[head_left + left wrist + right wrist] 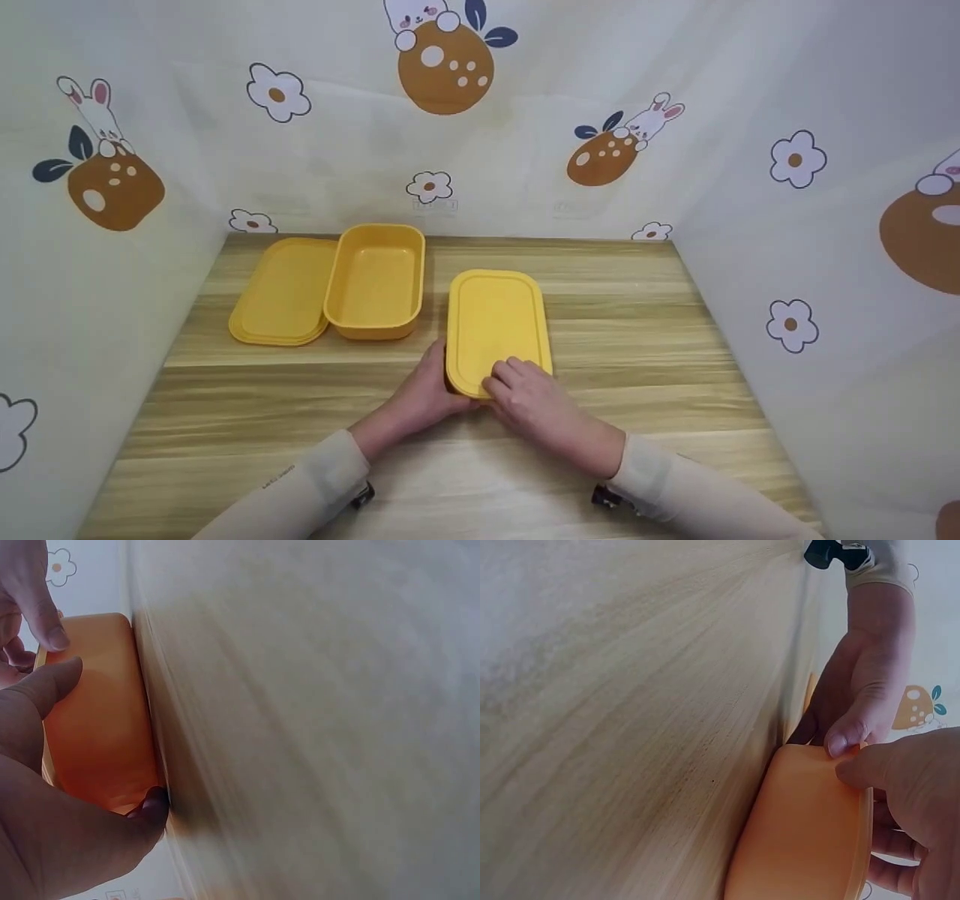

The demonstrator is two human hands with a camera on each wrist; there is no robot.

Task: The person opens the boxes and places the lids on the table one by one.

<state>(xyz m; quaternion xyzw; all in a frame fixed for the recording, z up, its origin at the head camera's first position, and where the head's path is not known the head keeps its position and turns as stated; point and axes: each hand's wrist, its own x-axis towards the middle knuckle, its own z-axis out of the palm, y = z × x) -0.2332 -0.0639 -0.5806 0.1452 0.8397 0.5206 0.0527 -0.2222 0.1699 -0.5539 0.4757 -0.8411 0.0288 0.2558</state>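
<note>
A yellow lidded food container (499,315) stands on the table in front of me, its flat lid (495,337) on top. My left hand (420,394) grips its left side at the near corner, the thumb lying along the near wall. In the left wrist view, the container wall (101,720) looks orange and its base sits on the table. My right hand (540,409) is at the near right corner, fingers bent over the lid and thumb against the wall just under the rim, as the right wrist view shows with the thumb (862,767).
Farther back on the left stands an uncovered yellow container (375,289) with nothing inside. Beside it, a loose yellow lid (285,292) lies partly against its left side. Patterned cloth walls (337,150) enclose the wood-grain table (637,337) at the back and both sides.
</note>
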